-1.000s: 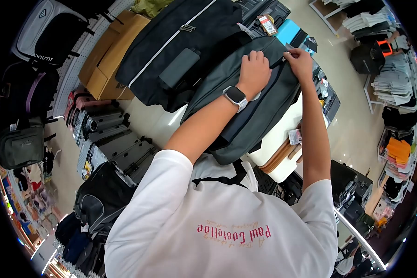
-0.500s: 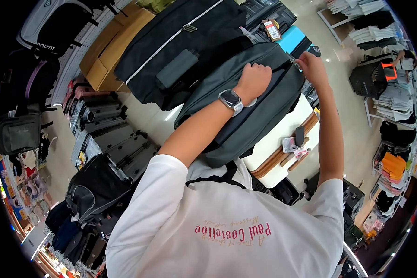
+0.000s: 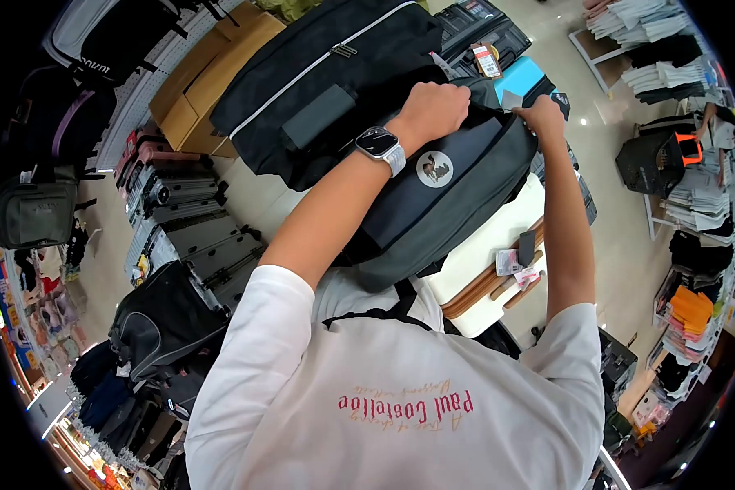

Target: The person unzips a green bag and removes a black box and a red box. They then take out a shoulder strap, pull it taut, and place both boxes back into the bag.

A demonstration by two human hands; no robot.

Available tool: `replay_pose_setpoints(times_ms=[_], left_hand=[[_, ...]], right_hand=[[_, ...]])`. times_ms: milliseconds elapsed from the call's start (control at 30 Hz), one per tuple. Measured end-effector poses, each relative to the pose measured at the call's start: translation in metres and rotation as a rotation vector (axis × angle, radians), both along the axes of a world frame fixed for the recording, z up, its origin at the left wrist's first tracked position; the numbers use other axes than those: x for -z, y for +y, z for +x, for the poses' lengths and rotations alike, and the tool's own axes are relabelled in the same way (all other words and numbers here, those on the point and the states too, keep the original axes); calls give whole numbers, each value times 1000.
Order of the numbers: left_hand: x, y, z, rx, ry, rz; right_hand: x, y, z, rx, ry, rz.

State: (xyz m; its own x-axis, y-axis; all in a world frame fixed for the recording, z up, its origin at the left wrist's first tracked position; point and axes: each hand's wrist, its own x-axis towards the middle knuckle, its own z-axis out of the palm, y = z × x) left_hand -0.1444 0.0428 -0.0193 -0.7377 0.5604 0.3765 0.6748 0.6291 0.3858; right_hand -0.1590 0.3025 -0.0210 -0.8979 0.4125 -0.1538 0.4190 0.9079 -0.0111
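A dark grey bag (image 3: 465, 237) lies in front of my body with its top parted. Inside the opening a dark panel (image 3: 400, 200) shows, bearing a round white emblem (image 3: 435, 169). My left hand (image 3: 434, 113), a watch on its wrist, is closed on the far-side edge of the opening. At the bag's right end, my right hand (image 3: 545, 118) pinches the near edge by the corner; whether a zipper pull is between the fingers is hidden.
A large black bag (image 3: 302, 82) with a pale zipper lies beyond. Right of the grey bag stands a cream suitcase (image 3: 482, 282) with brown trim and tags. Silver suitcases (image 3: 208, 245) line the left, and a black basket (image 3: 649, 159) is at far right near folded clothes.
My left hand has moved up and left, and the bag's opening is wider. The round emblem inside has come fully into view. My right hand stays at the corner.
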Motion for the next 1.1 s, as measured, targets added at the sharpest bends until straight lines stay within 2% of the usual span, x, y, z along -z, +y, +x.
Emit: replay_pose_setpoints(times_ms=[33,100,167,233,300,367,467,600,767,833,900,1000,1100], left_hand=[[-1,-1,4,6,2,-1],[-4,-3,12,-7,-40,13],[-8,-7,26,-17,-86,26],[-15,-15,47,72,-5,4],[-15,-29,67,151,-25,-54],[-8,-45,88,68,-37,-42],[-6,-73,107,24,-59,-29],[2,-98,115,-45,-16,-93],[8,-101,109,-175,13,-48],[9,-104,105,-295,-124,-74],[10,-107,96,-394,-59,-52],[14,-111,87,-473,-118,-43],[16,-115,79,-466,-145,-31]], right_hand=[[-9,-10,8,-4,2,3],[-25,-32,26,-143,382,-38],[-59,-78,64,-285,307,-477],[-62,-104,102,-711,293,-654],[-48,-122,127,-884,254,-719],[-35,-125,142,-898,163,-674],[-27,-126,157,-880,190,-610],[-34,-124,166,-861,127,-538],[-38,-118,186,-845,98,-441],[-40,-112,199,-821,114,-439],[-40,-104,213,-742,156,-496],[-30,-92,237,-619,242,-538],[-11,-83,256,-473,318,-572]])
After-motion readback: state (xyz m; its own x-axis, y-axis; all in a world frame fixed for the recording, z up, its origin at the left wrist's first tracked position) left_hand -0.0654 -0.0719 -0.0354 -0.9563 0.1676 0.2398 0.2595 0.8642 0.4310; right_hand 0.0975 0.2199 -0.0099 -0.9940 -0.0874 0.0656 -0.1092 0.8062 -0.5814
